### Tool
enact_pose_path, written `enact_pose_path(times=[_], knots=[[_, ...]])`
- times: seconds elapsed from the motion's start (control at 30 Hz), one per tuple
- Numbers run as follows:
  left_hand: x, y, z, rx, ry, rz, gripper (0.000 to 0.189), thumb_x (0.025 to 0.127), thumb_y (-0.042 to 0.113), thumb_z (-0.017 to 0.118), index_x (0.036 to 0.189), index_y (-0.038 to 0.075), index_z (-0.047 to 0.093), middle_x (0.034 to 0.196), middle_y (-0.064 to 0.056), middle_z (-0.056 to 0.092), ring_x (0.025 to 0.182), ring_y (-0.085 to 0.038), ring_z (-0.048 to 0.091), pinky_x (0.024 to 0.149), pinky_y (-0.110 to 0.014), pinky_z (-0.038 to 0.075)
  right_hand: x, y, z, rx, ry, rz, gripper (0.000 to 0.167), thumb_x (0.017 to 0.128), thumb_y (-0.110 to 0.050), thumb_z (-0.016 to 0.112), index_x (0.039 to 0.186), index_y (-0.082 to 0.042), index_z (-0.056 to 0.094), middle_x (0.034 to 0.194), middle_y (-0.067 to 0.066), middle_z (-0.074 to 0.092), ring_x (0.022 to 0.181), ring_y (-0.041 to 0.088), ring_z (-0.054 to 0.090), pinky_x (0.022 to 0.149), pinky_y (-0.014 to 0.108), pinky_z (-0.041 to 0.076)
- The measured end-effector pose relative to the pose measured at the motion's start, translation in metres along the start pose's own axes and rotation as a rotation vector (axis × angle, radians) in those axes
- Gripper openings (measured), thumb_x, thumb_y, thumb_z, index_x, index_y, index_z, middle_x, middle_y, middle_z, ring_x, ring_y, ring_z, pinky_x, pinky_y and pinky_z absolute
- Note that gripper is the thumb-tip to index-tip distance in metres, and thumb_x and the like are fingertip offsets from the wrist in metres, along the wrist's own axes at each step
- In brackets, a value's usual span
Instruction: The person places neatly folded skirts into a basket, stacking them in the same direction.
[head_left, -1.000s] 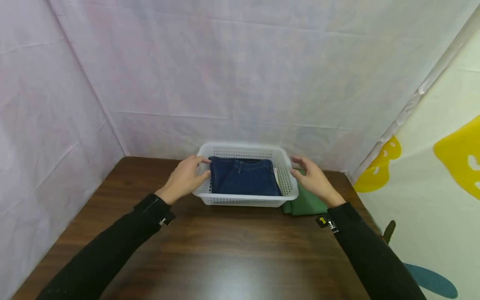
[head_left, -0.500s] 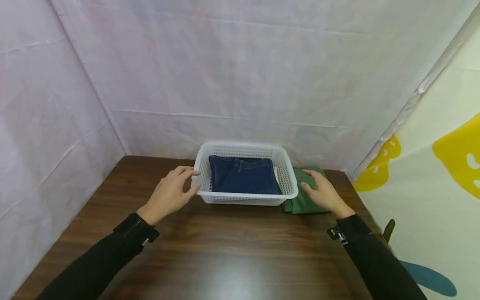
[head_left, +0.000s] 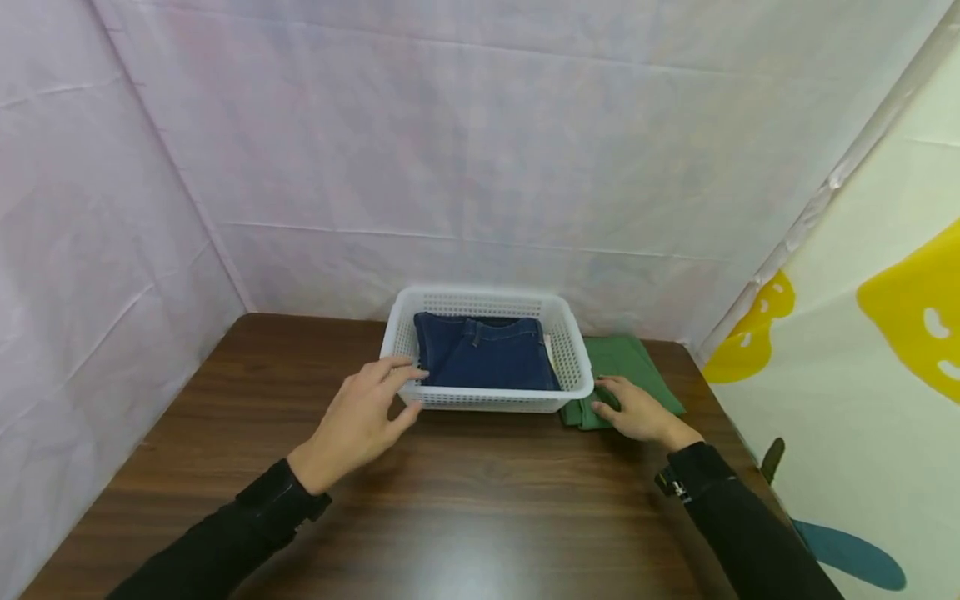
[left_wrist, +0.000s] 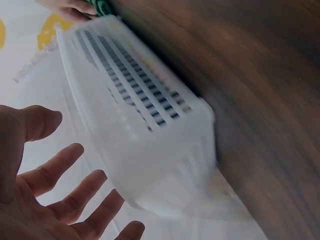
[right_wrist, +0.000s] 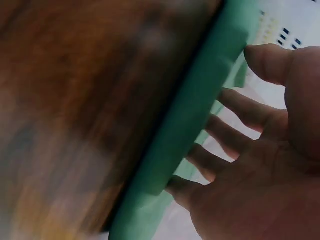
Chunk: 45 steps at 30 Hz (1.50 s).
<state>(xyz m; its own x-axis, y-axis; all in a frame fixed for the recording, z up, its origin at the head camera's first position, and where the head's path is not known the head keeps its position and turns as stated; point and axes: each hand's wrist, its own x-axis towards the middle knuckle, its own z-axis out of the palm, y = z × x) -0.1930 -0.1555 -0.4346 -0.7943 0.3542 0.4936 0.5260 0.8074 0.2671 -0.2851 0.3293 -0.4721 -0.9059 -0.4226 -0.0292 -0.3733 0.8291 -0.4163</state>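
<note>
A white perforated plastic basket stands at the back of the table, with folded dark blue jeans lying inside. My left hand hovers by the basket's front left corner, fingers spread. In the left wrist view nothing lies between those fingers, and the basket wall is just beyond them. Partly behind the basket's right side lies a folded green cloth garment. My right hand is over its front part, fingers loosely extended. In the right wrist view the fingertips reach the green fabric; whether they press it I cannot tell.
The dark brown wooden table extends in front of the basket. A pale fabric wall rises right behind it, and another sheet with yellow printed shapes hangs at the right.
Both hands have drawn away from the basket's sides. My right hand has moved right and down onto the green garment; my left has moved toward me and slightly left. The jeans stay put.
</note>
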Motion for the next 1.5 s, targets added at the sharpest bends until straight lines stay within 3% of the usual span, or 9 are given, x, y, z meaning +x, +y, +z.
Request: enact_pose_path(times=[0.23, 0.43, 0.63, 0.73, 0.83, 1.0, 1.17, 1.37, 1.5], knots=[[0.003, 0.027, 0.015, 0.005, -0.014, 0.087, 0.047, 0.106, 0.031, 0.090, 0.149, 0.016, 0.078, 0.160, -0.017, 0.071, 0.144, -0.045, 0.071, 0.113, -0.072, 0.061, -0.002, 0.005, 0.003, -0.068, 0.013, -0.001, 0.056, 0.122, -0.030, 0.064, 0.163, 0.008, 0.058, 0.167, 0.038, 0.055, 0.152, 0.063, 0.056, 0.123, 0.080, 0.050], [0.009, 0.056, 0.035, 0.046, -0.007, 0.242, 0.043, 0.106, 0.032, 0.090, 0.145, 0.020, 0.079, 0.157, -0.013, 0.073, 0.146, -0.038, 0.070, 0.121, -0.062, 0.061, -0.004, 0.000, 0.003, -0.115, 0.019, 0.003, 0.052, 0.121, -0.030, 0.065, 0.161, 0.004, 0.062, 0.160, 0.034, 0.061, 0.145, 0.061, 0.061, 0.119, 0.079, 0.053], [0.015, 0.085, 0.055, 0.054, -0.088, 0.345, 0.042, 0.109, 0.039, 0.086, 0.147, 0.024, 0.078, 0.160, -0.006, 0.071, 0.150, -0.033, 0.067, 0.128, -0.055, 0.057, -0.014, -0.007, 0.003, -0.146, 0.024, -0.007, 0.052, 0.119, -0.028, 0.068, 0.162, 0.002, 0.064, 0.156, 0.031, 0.065, 0.142, 0.058, 0.064, 0.120, 0.078, 0.053], [0.019, 0.096, 0.066, 0.001, -0.171, 0.362, 0.044, 0.110, 0.040, 0.083, 0.150, 0.023, 0.077, 0.164, -0.007, 0.068, 0.151, -0.031, 0.066, 0.126, -0.055, 0.059, -0.018, -0.011, 0.001, -0.161, 0.027, -0.023, 0.056, 0.118, -0.028, 0.071, 0.163, 0.002, 0.063, 0.145, 0.026, 0.071, 0.131, 0.049, 0.070, 0.115, 0.074, 0.057], [0.025, 0.104, 0.080, -0.018, -0.263, 0.363, 0.047, 0.113, 0.042, 0.080, 0.155, 0.022, 0.074, 0.168, -0.009, 0.065, 0.154, -0.029, 0.064, 0.123, -0.054, 0.061, -0.023, -0.013, 0.000, -0.130, 0.017, -0.029, 0.059, 0.117, -0.028, 0.073, 0.166, 0.003, 0.060, 0.125, 0.016, 0.075, 0.106, 0.031, 0.072, 0.098, 0.059, 0.062], [0.036, 0.118, 0.103, -0.018, -0.397, 0.387, 0.057, 0.116, 0.046, 0.074, 0.167, 0.024, 0.064, 0.177, -0.010, 0.057, 0.162, -0.030, 0.057, 0.124, -0.055, 0.060, -0.036, -0.016, 0.003, 0.015, -0.057, 0.024, 0.063, 0.118, -0.029, 0.071, 0.170, 0.002, 0.054, 0.105, 0.001, 0.075, 0.077, 0.012, 0.057, 0.072, 0.033, 0.048], [0.041, 0.128, 0.116, -0.015, -0.498, 0.411, 0.064, 0.118, 0.055, 0.067, 0.174, 0.028, 0.055, 0.184, -0.009, 0.047, 0.170, -0.033, 0.049, 0.127, -0.057, 0.059, -0.051, -0.021, 0.009, 0.091, -0.105, 0.024, 0.062, 0.118, -0.029, 0.071, 0.170, 0.001, 0.055, 0.101, -0.004, 0.076, 0.073, 0.007, 0.056, 0.067, 0.027, 0.045], [0.049, 0.133, 0.123, 0.002, -0.554, 0.414, 0.067, 0.119, 0.062, 0.061, 0.176, 0.028, 0.053, 0.190, -0.009, 0.040, 0.176, -0.035, 0.042, 0.129, -0.059, 0.056, -0.065, -0.031, 0.008, 0.140, -0.170, -0.020, 0.060, 0.118, -0.029, 0.070, 0.169, -0.001, 0.056, 0.093, -0.007, 0.071, 0.070, 0.005, 0.056, 0.065, 0.025, 0.045], [0.053, 0.136, 0.127, 0.033, -0.581, 0.412, 0.067, 0.119, 0.064, 0.058, 0.176, 0.030, 0.053, 0.188, -0.007, 0.044, 0.173, -0.031, 0.047, 0.128, -0.056, 0.058, -0.073, -0.037, 0.006, 0.185, -0.201, -0.016, 0.061, 0.118, -0.029, 0.071, 0.170, 0.000, 0.055, 0.088, -0.006, 0.071, 0.069, 0.006, 0.057, 0.064, 0.025, 0.045]])
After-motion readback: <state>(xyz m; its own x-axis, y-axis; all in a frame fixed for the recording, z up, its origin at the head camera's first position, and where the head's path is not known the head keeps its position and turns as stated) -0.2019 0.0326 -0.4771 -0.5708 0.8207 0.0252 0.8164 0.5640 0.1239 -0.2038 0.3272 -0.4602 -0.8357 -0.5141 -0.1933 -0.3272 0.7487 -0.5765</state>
